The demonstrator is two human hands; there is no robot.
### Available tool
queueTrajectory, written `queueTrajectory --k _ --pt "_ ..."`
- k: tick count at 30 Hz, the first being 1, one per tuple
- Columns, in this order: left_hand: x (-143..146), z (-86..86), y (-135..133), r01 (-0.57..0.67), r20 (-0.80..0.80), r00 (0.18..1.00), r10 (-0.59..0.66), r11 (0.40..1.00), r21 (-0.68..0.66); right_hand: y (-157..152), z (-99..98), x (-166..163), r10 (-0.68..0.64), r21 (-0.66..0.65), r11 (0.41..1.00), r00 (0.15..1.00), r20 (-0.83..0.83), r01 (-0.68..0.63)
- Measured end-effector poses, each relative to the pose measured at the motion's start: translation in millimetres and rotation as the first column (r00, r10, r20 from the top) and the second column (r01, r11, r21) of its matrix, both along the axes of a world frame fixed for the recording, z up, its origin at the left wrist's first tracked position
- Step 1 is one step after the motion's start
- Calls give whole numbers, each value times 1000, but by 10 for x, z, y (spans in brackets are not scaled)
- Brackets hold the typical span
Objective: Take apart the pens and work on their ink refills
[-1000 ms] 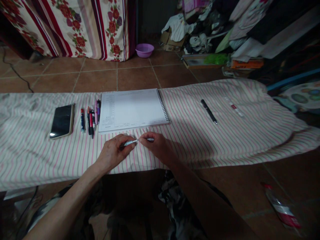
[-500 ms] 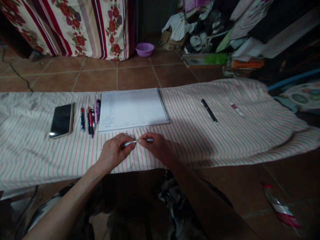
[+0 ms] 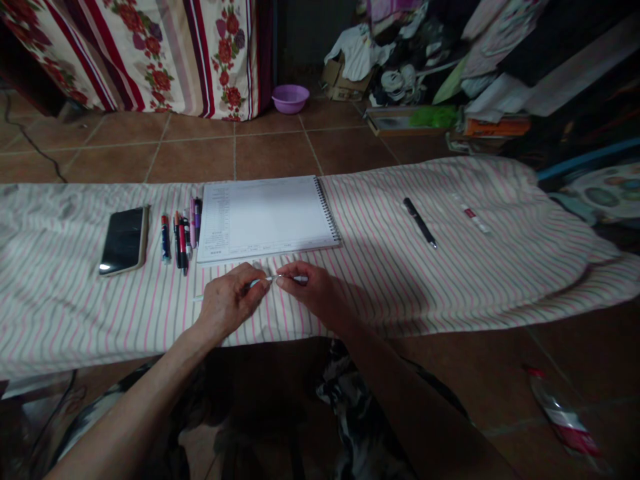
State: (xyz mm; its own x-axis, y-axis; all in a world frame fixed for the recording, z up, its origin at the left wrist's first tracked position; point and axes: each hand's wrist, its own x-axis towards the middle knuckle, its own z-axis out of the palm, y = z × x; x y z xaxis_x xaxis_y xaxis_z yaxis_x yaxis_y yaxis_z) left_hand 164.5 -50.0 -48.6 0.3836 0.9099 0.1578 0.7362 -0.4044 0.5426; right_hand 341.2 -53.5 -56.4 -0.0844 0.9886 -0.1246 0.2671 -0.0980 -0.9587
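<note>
My left hand is closed around a slim, pale pen, pinching it between thumb and fingers. At the pen's other end my right hand pinches a short pale piece. A thin, narrower section of the pen shows in the small gap between the fingertips. Left of my left hand a thin whitish stick-like end pokes out; whether it belongs to the pen I cannot tell. Just beyond both hands lies a spiral-bound pad with a mostly blank white page.
A striped cloth covers the table. Several pens lie left of the pad, beside a phone. To the right are a black pen and a white-and-red tube-like item. A bottle lies on the floor.
A thin whitish end now shows left of my left hand. The thin section between my fingertips appears slightly longer. Both hands stay nearly in place.
</note>
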Motion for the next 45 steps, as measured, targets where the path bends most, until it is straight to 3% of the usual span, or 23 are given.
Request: queueTrajectory --k 10,18,25,33,45 --pt "11 2 -11 -33 17 999 33 999 -21 -3 -78 -17 2 79 997 998 -66 3" --pt "38 -36 -8 -7 71 997 7 1000 -8 -4 -69 -31 41 67 997 995 -90 -35" --pt "55 -43 -18 -17 121 992 21 999 -35 -15 -92 -32 23 93 995 1000 20 -24" --pt "22 -63 2 -30 123 992 35 999 -40 -1 33 8 -8 26 1000 996 91 6" --pt "9 -72 10 -7 101 995 5 1000 17 9 12 -4 -2 -1 1000 1000 3 2"
